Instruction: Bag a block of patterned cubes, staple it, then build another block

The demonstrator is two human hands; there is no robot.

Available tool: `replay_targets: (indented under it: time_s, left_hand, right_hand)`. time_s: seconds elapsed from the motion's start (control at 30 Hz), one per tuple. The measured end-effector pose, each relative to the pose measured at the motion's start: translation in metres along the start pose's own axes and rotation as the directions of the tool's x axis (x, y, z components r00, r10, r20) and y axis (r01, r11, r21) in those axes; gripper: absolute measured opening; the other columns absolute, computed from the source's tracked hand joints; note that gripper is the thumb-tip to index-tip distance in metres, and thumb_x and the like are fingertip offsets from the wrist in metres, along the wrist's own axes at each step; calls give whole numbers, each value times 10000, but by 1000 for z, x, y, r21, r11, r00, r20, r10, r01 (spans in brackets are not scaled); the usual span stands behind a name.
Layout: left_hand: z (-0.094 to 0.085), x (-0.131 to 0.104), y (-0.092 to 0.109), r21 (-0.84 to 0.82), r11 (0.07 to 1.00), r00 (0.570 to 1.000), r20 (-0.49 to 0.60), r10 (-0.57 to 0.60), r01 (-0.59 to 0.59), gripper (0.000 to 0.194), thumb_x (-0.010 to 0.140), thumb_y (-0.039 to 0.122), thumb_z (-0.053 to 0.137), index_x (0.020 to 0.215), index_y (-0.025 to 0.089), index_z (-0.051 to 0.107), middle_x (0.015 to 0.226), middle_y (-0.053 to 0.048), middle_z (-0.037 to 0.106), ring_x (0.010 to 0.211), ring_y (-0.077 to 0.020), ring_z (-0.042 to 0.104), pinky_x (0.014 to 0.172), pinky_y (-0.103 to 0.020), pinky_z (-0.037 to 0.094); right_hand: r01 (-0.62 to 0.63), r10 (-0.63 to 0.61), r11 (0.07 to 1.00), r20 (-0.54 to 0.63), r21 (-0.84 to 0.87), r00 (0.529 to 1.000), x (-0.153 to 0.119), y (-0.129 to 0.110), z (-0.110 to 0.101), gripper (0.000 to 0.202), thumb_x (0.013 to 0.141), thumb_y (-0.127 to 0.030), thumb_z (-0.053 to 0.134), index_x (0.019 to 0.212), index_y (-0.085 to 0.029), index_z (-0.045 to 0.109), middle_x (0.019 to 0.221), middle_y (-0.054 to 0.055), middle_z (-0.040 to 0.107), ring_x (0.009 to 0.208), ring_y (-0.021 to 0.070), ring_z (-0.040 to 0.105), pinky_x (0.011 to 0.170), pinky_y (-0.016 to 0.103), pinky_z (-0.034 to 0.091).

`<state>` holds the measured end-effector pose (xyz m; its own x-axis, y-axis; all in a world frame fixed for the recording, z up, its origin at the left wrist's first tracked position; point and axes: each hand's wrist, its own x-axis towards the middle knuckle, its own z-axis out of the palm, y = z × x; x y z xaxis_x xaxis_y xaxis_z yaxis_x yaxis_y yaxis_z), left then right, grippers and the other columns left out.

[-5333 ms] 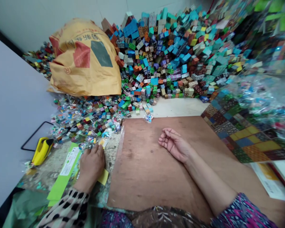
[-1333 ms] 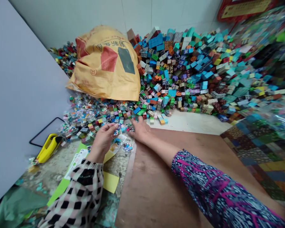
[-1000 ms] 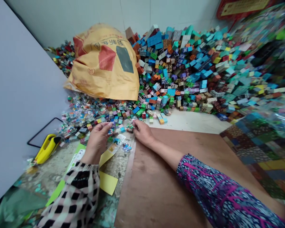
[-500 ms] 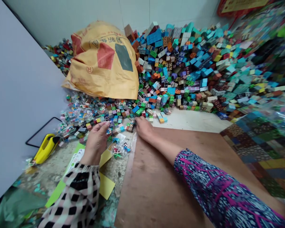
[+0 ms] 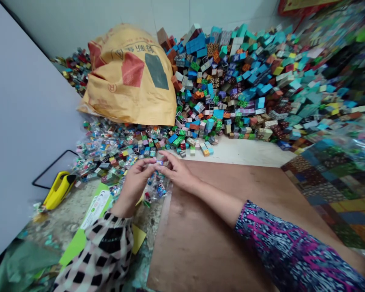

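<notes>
My left hand (image 5: 134,184) and my right hand (image 5: 180,173) meet at the near edge of the toy brick pile. Between their fingertips is a small blue-and-white piece (image 5: 159,163), partly covered, its exact kind too small to make out. The left thumb and forefinger pinch it from the left. From the other side, my right thumb and fingers close on it. Just below the hands lie small clear plastic bags (image 5: 158,190) with colourful toy parts inside. My right forearm passes over a brown board (image 5: 207,219).
Behind the hands, a large heap of printed toy bricks (image 5: 213,93) runs along the wall, beside a yellow sack (image 5: 130,89). A yellow-and-black cutter (image 5: 59,190) lies left, near green card (image 5: 76,245). On the right stands a block-patterned mosaic (image 5: 331,190).
My right hand has moved left from the board's far corner, and my left hand slightly right. They now meet at the small piece. The view has shifted slightly.
</notes>
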<state>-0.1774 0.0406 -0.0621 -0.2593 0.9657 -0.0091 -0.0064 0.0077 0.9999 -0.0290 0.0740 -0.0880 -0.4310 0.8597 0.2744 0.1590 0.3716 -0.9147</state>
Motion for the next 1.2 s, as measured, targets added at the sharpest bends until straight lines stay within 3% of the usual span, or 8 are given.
replay_targets:
  time_s: [0.1, 0.2, 0.33, 0.47, 0.6, 0.73, 0.93, 1.2]
  left_hand:
    - [5, -6, -12, 68, 997, 999, 45, -28, 25, 371, 688, 473, 785, 903, 176, 727, 969, -70, 727, 959, -218, 639, 909, -338, 464]
    - [-4, -12, -23, 387, 908, 985, 124, 121, -160, 349, 795, 421, 686, 1067, 204, 711, 1104, -95, 710, 1036, -257, 637, 946, -413, 469]
    - [-25, -27, -32, 736, 397, 835, 454, 312, -548, 300, 909, 261, 510, 1137, 191, 692, 1251, -149, 653, 1125, -302, 605, 969, -497, 468]
    - [-37, -42, -40, 778, 65, 766, 594, 247, -625, 383, 962, 224, 391, 1233, 156, 652, 1398, -179, 550, 1112, -319, 611, 936, -514, 479]
    - [-40, -49, -46, 825, 9, 805, 549, 225, -565, 438, 962, 373, 453, 1331, 183, 592, 1408, -160, 548, 1170, -331, 569, 970, -504, 449]
    - [-39, -56, -53, 894, -42, 866, 443, 231, -446, 520, 918, 497, 526, 1367, 237, 563, 1414, -117, 552, 1210, -406, 492, 956, -557, 405]
    - [-38, -59, -58, 891, 7, 856, 434, 279, -454, 455, 940, 442, 499, 1296, 181, 610, 1334, -140, 581, 1163, -371, 480, 972, -507, 404]
    - [-38, -57, -57, 872, 53, 840, 451, 301, -487, 457, 922, 437, 533, 1299, 186, 596, 1220, -142, 616, 1135, -346, 500, 974, -497, 409]
  right_hand:
    - [-27, 22, 995, 51, 94, 998, 0, 5, -5, 257, 938, -310, 540, 1161, -206, 614, 1085, 35, 671, 942, 160, 612, 822, 308, 487]
    - [-35, 34, 998, -23, -45, 999, 1, 13, -27, 200, 922, -274, 547, 1083, -201, 642, 1030, 37, 686, 913, 172, 614, 825, 322, 480]
    - [-70, -18, 865, -170, -497, 985, 10, 20, -71, 269, 929, -248, 525, 1163, -189, 643, 1155, 110, 645, 1053, 257, 556, 913, 414, 430]
    - [-105, -9, 653, -146, -750, 989, 12, 18, -78, 363, 914, -225, 532, 1262, -169, 620, 1287, 173, 556, 1127, 342, 475, 920, 490, 393]
    - [119, -44, 674, 121, -729, 992, 13, 16, -39, 324, 949, -276, 487, 1210, -185, 658, 1247, 142, 573, 1110, 304, 471, 912, 437, 395]
    - [178, -39, 697, 211, -694, 977, 30, 16, 0, 317, 937, -324, 530, 1213, -246, 665, 1211, 103, 582, 1082, 279, 477, 879, 404, 398]
    - [286, -30, 682, 365, -673, 931, 59, -1, 37, 280, 899, -365, 586, 1151, -329, 704, 1135, 79, 587, 1114, 293, 457, 918, 431, 371]
    - [161, 109, 717, 336, -678, 935, 63, -6, 67, 492, 799, -551, 635, 1245, -343, 651, 1215, 112, 556, 1177, 339, 439, 989, 513, 336]
